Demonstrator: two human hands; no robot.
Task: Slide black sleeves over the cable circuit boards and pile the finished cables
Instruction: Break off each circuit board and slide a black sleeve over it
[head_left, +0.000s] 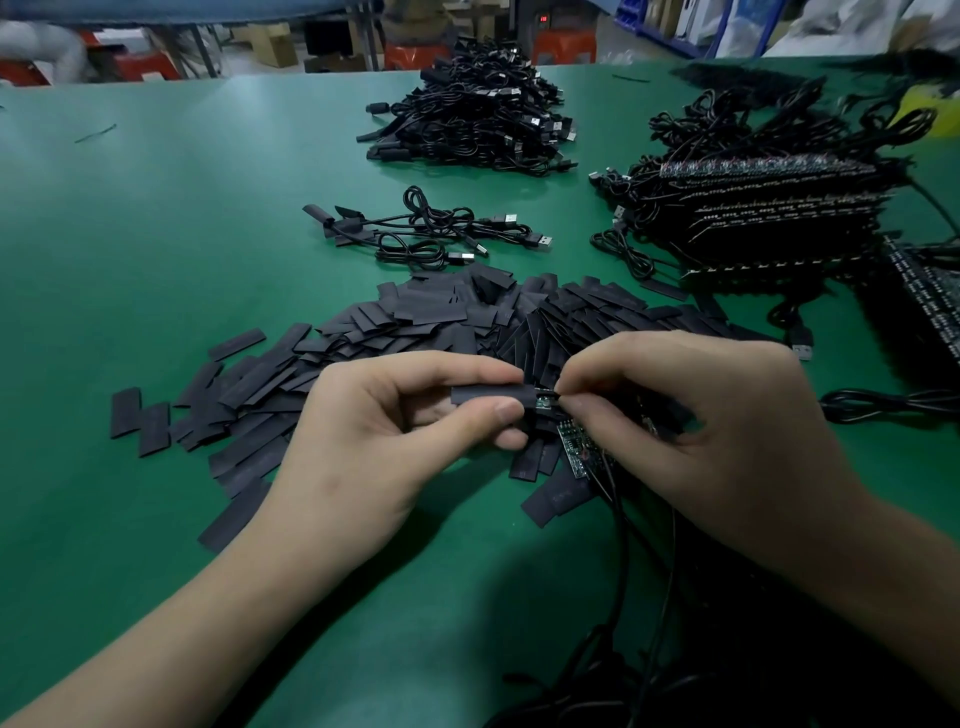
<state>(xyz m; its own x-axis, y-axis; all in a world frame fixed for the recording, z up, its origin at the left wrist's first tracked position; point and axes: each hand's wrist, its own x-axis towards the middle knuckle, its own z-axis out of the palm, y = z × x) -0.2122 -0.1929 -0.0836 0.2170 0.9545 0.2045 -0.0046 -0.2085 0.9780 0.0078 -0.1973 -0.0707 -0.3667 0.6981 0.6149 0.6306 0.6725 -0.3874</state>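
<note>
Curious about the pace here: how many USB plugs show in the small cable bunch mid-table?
4, all at the small cable bunch's right end: one USB plug farthest back, one rightmost, two close together nearest the loose sleeves. Others may be hidden.

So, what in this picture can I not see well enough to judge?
Head view only:
- Board: mostly hidden by the sleeve and the fingers of the right hand; its depth inside is unclear.
- Cables: cut off by the bottom edge, in shadow.
- Panel at the right: cut off by the edge.
- Boxes behind the table: blurred.
</note>
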